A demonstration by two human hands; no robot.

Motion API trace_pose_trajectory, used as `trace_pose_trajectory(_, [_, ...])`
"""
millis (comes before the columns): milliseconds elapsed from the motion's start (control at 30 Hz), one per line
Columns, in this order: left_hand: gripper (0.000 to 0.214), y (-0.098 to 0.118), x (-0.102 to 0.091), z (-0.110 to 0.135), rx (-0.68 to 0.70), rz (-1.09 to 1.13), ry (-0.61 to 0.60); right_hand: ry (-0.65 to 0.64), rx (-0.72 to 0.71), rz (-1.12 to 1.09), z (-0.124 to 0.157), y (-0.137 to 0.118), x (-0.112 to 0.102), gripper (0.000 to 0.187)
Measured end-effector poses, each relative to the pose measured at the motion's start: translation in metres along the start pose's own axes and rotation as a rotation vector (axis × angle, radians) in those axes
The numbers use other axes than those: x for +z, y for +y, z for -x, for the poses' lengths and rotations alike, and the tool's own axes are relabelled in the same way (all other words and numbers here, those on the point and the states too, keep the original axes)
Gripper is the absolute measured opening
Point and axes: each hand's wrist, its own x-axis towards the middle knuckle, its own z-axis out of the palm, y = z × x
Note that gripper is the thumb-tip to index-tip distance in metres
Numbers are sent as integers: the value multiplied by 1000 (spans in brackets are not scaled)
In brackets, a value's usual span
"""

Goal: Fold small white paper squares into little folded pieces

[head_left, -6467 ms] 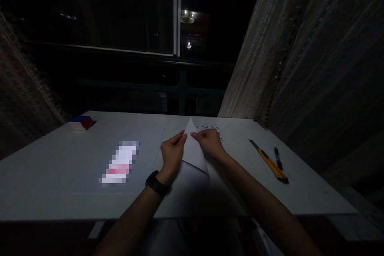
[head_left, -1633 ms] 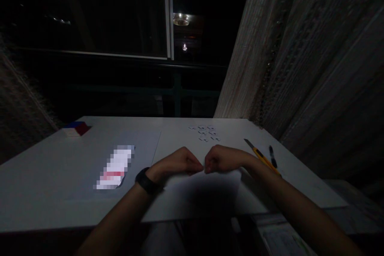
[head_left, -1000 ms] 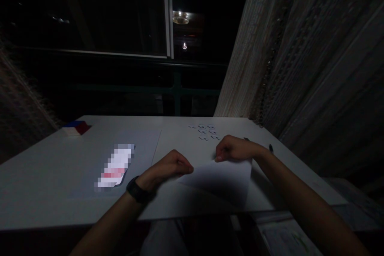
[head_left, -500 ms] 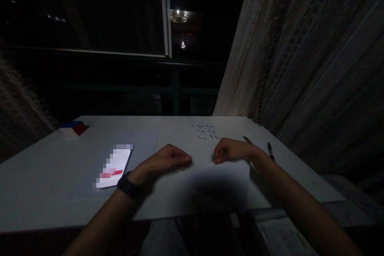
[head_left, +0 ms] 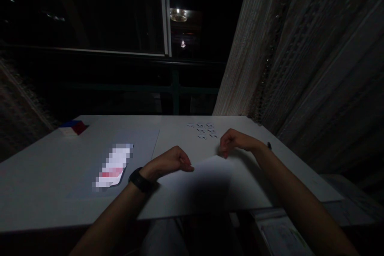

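Observation:
A white sheet of paper [head_left: 180,182] is at the front middle of the table, its centre darkened by shadow. My left hand [head_left: 174,162], with a black band on the wrist, pinches the sheet's upper edge between thumb and fingers. At the sheet's far corner, the curled fingers of my right hand [head_left: 235,142] are closed on the paper, slightly blurred. Just beyond the hands, several small white pieces shaped like jigsaw pieces [head_left: 201,131] lie grouped in rows.
A lit phone [head_left: 112,168] lies on a pale sheet [head_left: 147,138] to the left. A coloured cube [head_left: 72,128] sits at the back left. A dark pen [head_left: 269,145] shows partly behind my right arm. Curtains [head_left: 237,48] hang beside the window.
My right hand has moved up and to the right, while my left hand has shifted slightly right. The paper has slid left and turned, its upper edge now slanting up toward the right hand.

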Motion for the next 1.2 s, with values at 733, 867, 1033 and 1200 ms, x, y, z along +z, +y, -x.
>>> trace_pose_trajectory(733, [41, -26, 0, -27, 179, 675, 475, 511, -171, -761, -58, 22, 75, 55])
trace_pose_trajectory(867, [41, -29, -13, -21, 107, 525, 438, 276, -144, -678, -43, 39, 65, 49])
trace_pose_trajectory(1033, [30, -35, -13, -23, 16, 401, 411, 272, -90, -680, -41, 52, 69, 41])
trace_pose_trajectory(1200, [30, -38, -14, -23, 6, 425, 338, 285, -147, -650, -45, 52, 77, 48])
